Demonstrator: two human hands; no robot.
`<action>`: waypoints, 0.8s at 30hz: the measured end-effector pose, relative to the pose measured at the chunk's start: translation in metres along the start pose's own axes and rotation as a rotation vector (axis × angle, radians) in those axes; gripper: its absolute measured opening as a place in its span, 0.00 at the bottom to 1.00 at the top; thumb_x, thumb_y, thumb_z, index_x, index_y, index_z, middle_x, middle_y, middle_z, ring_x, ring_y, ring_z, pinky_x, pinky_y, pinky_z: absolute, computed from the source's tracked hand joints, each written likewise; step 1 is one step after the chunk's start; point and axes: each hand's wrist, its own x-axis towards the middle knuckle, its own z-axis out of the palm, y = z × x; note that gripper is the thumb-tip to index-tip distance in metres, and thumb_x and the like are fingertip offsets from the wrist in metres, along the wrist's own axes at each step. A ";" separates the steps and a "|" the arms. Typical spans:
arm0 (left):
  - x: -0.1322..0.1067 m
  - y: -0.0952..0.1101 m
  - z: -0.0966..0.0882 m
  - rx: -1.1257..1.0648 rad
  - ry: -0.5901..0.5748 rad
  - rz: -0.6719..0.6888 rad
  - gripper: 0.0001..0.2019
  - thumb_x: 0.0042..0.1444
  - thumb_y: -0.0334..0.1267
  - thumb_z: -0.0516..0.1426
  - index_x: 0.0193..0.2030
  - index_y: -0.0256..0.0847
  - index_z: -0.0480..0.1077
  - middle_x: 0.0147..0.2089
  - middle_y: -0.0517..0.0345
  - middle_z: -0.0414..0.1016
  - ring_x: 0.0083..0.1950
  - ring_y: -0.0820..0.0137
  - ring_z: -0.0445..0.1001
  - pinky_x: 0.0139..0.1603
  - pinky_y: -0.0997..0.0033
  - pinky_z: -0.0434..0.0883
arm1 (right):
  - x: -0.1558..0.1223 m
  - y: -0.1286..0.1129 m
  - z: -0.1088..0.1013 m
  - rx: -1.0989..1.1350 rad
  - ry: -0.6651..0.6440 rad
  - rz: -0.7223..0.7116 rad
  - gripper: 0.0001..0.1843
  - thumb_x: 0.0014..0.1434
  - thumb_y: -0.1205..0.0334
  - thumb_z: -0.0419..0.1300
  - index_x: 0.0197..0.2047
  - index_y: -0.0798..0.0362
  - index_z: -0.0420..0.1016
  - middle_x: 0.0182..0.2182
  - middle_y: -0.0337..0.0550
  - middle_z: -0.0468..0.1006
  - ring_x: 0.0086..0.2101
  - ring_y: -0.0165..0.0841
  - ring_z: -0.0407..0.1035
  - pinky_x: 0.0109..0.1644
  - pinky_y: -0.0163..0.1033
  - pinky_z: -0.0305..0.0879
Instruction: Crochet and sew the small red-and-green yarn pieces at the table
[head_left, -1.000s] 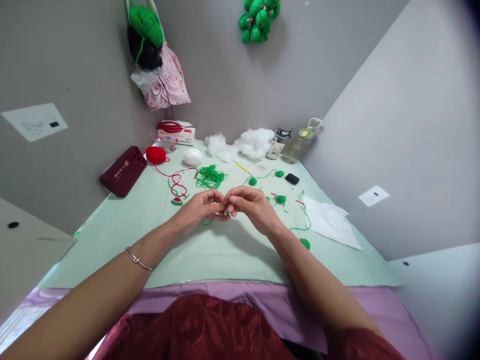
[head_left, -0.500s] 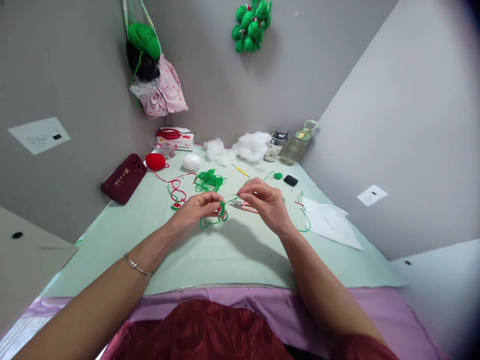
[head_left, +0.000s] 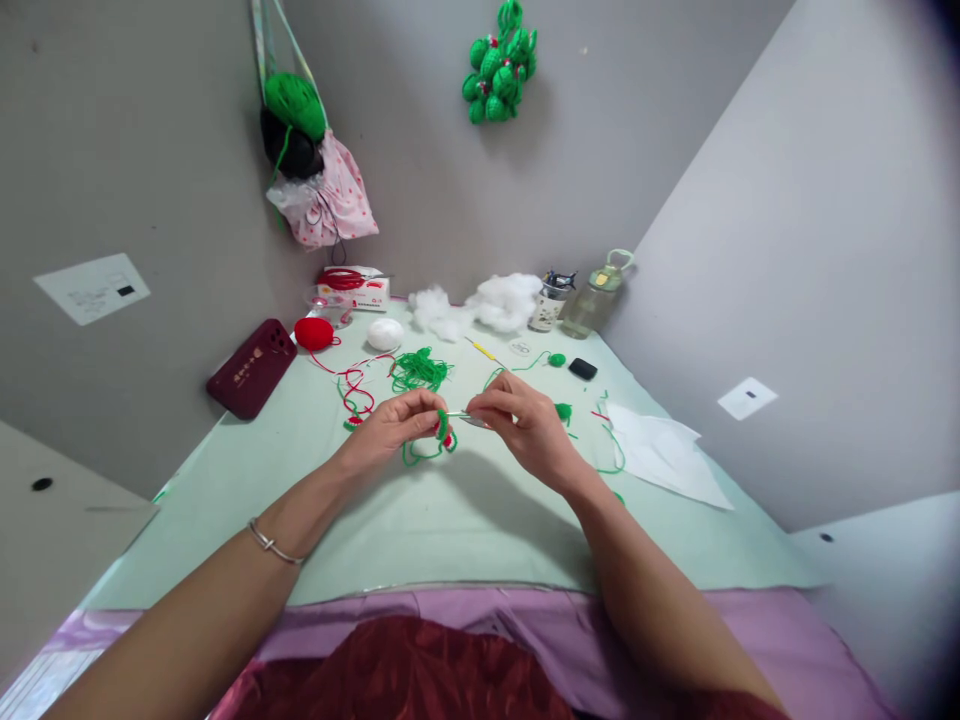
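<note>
Pinched in my left hand [head_left: 397, 425] is a small crochet piece [head_left: 442, 428], mostly green with some red and white, partly hidden by the fingers. My right hand [head_left: 525, 415] grips a thin silver needle [head_left: 457, 414] between thumb and fingertips, its left end meeting the piece's upper edge. Green yarn [head_left: 420, 455] loops down from the piece to the table. Beneath my right hand lie small scissors, mostly covered by it. Just beyond my hands is a loose heap of green yarn [head_left: 420, 370].
Behind are a yellow crochet hook [head_left: 484, 350], white stuffing [head_left: 506, 303], a red yarn ball [head_left: 313, 333], a white ball [head_left: 385, 334] and a green bottle [head_left: 596, 300]. A phone [head_left: 253, 368] leans at left. White sheets [head_left: 667, 455] lie right. Green crochet pieces [head_left: 499, 75] hang on the wall.
My right hand has lowered and come slightly closer to the left. The needle, formerly apart from the crochet piece, now meets it. The whole view has shifted slightly.
</note>
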 end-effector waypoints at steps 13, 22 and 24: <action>-0.003 0.001 0.002 0.000 -0.024 -0.035 0.08 0.61 0.42 0.60 0.40 0.40 0.71 0.37 0.57 0.74 0.41 0.69 0.73 0.48 0.69 0.67 | 0.000 -0.002 0.002 -0.025 -0.006 -0.004 0.09 0.66 0.65 0.57 0.38 0.50 0.79 0.32 0.41 0.71 0.33 0.29 0.67 0.37 0.34 0.62; -0.002 0.001 0.001 -0.002 -0.034 -0.036 0.08 0.60 0.41 0.61 0.40 0.39 0.71 0.37 0.57 0.74 0.40 0.70 0.73 0.47 0.69 0.67 | 0.000 -0.002 0.001 -0.058 -0.014 -0.010 0.09 0.66 0.66 0.57 0.38 0.50 0.79 0.32 0.41 0.71 0.33 0.29 0.68 0.36 0.34 0.62; -0.003 0.002 0.002 -0.006 -0.048 -0.036 0.08 0.60 0.41 0.61 0.40 0.39 0.71 0.36 0.58 0.74 0.39 0.70 0.73 0.47 0.68 0.68 | 0.000 -0.003 0.002 -0.067 -0.011 -0.024 0.09 0.66 0.66 0.57 0.38 0.50 0.79 0.32 0.41 0.71 0.33 0.29 0.67 0.36 0.34 0.61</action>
